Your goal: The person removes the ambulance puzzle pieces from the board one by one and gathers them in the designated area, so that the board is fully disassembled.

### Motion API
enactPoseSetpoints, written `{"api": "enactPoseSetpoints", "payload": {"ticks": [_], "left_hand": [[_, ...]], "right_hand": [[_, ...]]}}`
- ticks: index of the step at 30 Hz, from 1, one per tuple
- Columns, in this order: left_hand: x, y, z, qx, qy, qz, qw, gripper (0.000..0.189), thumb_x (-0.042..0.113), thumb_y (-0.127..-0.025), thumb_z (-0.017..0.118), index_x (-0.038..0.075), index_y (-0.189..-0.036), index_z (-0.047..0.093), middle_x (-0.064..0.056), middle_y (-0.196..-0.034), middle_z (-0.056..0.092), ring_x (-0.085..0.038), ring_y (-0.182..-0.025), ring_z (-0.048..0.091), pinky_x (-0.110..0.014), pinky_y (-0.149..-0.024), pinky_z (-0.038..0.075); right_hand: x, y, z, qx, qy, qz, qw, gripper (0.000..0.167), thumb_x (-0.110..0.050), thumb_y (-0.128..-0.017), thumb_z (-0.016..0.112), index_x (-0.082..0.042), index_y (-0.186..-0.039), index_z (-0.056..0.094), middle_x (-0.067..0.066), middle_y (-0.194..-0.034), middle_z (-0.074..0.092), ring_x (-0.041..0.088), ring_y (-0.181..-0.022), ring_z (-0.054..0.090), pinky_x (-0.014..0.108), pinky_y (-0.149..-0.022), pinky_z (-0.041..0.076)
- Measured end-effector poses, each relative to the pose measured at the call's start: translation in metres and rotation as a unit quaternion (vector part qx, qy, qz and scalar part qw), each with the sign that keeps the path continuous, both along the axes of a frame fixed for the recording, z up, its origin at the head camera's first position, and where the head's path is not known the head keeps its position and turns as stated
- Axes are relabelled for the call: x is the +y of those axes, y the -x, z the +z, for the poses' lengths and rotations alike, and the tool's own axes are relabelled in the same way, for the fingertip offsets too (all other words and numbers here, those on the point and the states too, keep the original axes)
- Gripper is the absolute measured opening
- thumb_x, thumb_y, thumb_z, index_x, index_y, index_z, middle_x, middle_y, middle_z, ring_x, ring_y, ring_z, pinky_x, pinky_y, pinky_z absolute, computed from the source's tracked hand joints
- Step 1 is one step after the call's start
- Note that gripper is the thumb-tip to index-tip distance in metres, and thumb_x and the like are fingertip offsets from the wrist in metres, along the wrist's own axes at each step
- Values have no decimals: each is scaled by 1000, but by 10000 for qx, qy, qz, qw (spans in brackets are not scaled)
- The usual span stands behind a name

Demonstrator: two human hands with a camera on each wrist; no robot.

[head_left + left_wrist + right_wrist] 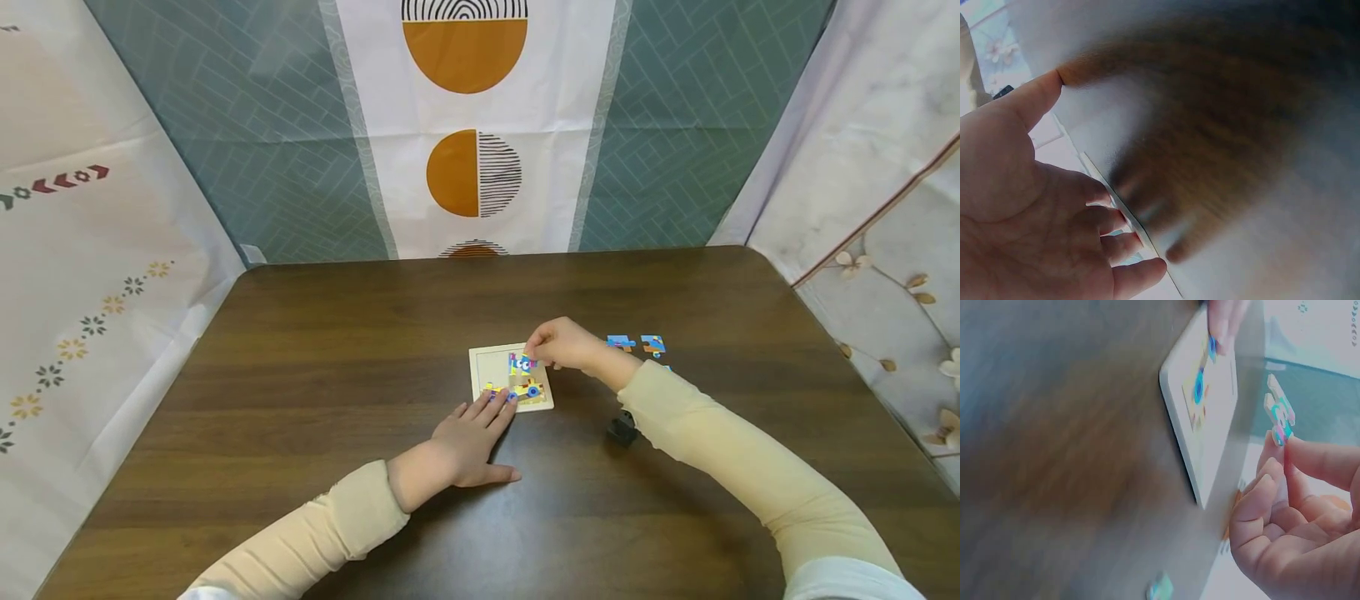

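My right hand (568, 343) pinches a colourful jigsaw piece (1280, 419) between thumb and forefinger, raised above the pale puzzle tray (489, 360). In the right wrist view the piece is tilted on edge and apart from the tray. Joined pieces with a yellow vehicle and blue wheel (532, 391) lie along the tray's near side. My left hand (467, 446) rests flat with straight fingers, its fingertips on the tray's near edge and covering part of those pieces. Its thumb stretches out to the right over the table.
Loose jigsaw pieces (653, 344) lie on the brown table (360, 333) right of the tray, one partly hidden by the right sleeve. A small black object (622, 428) shows beside the right forearm. Patterned cloths hang behind the table and at both sides.
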State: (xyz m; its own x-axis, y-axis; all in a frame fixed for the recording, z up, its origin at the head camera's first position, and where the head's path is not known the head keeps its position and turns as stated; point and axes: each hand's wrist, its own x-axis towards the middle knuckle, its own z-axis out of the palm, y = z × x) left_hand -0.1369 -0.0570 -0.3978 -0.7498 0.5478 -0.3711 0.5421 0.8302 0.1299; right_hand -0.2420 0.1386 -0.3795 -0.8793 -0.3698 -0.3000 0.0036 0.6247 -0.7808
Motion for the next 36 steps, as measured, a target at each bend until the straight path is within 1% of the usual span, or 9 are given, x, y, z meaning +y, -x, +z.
{"api": "enactPoseSetpoints", "payload": {"ticks": [7,10,12,16,19,24,30,36], "left_hand": [[-1,2,-1,6,-40,-8,10000,90,63,-87,53,15,-154,15,-2,-161,10,-22,-148,10,-45,-116,23],[-1,2,-1,1,-45,-18,10000,90,63,-87,53,15,-154,15,-2,-161,10,-23,-148,10,-45,-116,22],[-1,2,-1,-4,-50,-16,10000,90,62,-87,53,15,-154,15,-2,-161,10,-23,-148,10,-46,-116,22],[-1,2,-1,17,-34,-20,10000,90,62,-87,52,15,-154,15,-2,-161,9,-22,-148,10,-45,-116,22],[0,3,-2,52,-15,-49,10000,90,63,-88,52,15,-154,14,-2,-161,9,-22,-148,10,-45,-116,21],[0,3,-3,78,19,-93,9999,90,63,-88,51,15,-154,15,-2,-161,9,-22,-148,10,-44,-117,19],[0,2,-3,80,-15,-92,9999,90,63,-88,52,15,-154,15,-2,-161,10,-23,-148,10,-44,-117,19],[0,1,0,42,-27,-70,10000,89,62,-88,52,15,-154,15,-2,-161,9,-23,-148,10,-44,-117,19]], "right_hand": [[28,-2,11,20,-42,-22,10000,18,-9,-92,59,5,-102,65,5,-81,60,17,-70,51,28,-64,47],[38,-4,12,-34,-99,-12,9999,17,-8,-92,59,5,-101,64,3,-78,57,18,-70,49,28,-62,45],[43,-4,11,-53,-176,-2,9998,17,-8,-91,59,5,-101,65,3,-76,56,18,-68,48,28,-59,42],[55,-5,7,-60,-332,-4,9994,16,-8,-92,58,4,-99,65,4,-79,57,18,-66,46,27,-56,39],[62,-6,5,-86,-411,-16,9991,15,-8,-93,58,4,-99,64,5,-83,60,18,-67,47,28,-58,41],[73,-9,2,-221,-425,-17,9988,15,-6,-93,55,6,-100,62,7,-85,61,17,-70,50,27,-61,44],[83,-11,-4,-327,-496,-87,9982,15,-6,-94,53,5,-99,63,6,-85,60,16,-69,50,25,-60,43],[88,-10,-11,-366,-422,-23,9984,17,-4,-94,52,8,-99,63,8,-83,59,14,-66,49,24,-59,44]]}}
